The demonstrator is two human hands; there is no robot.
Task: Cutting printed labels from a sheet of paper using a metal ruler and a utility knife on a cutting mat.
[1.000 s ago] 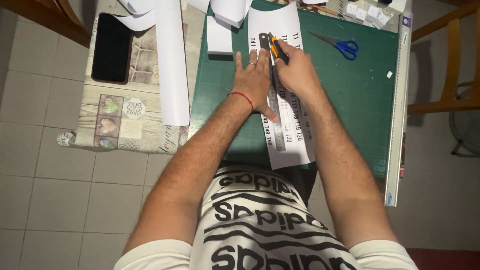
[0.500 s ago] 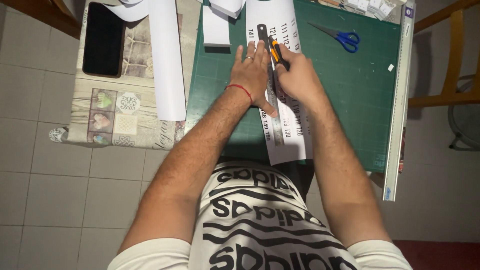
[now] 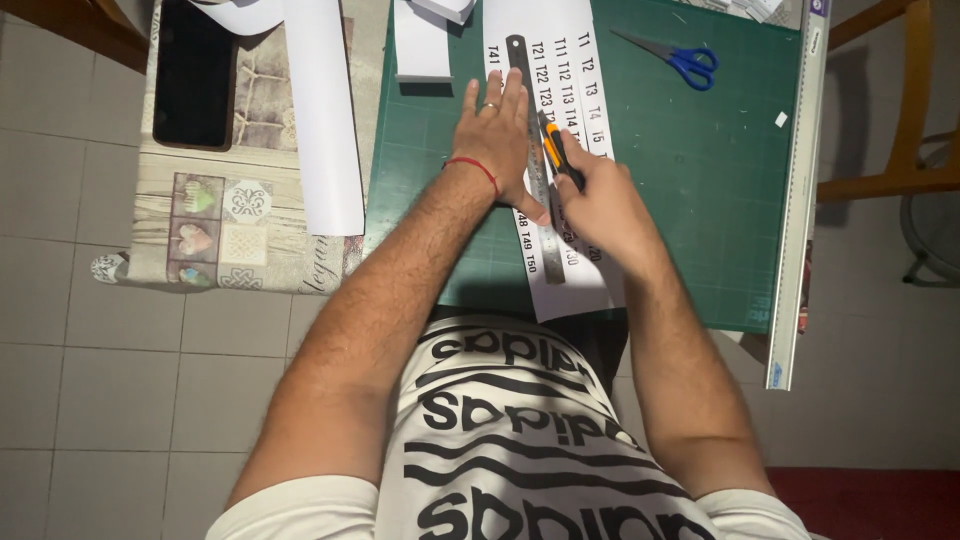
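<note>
A white paper sheet printed with columns of black labels lies lengthwise on a dark green gridded cutting mat, under both hands. A narrow grey metal ruler lies along the sheet, between two of its printed columns. The left hand presses flat on the ruler, fingers stretched forward and close together, thumb angled across the ruler's near part; a ring sits on one finger and a red cord circles the wrist. Just right of those fingers, the right hand is curled around an orange and black utility knife, fingers pinching its body, the tip pointing away from the person and lying against the ruler's right edge.

Beyond the right fingertips, well apart, blue-handled scissors rest on the mat. Far right of them, a long pale straightedge runs along the mat's edge. Left of the left fingers lie a small white paper piece, then a long white paper strip and a black phone on a patterned tablecloth.
</note>
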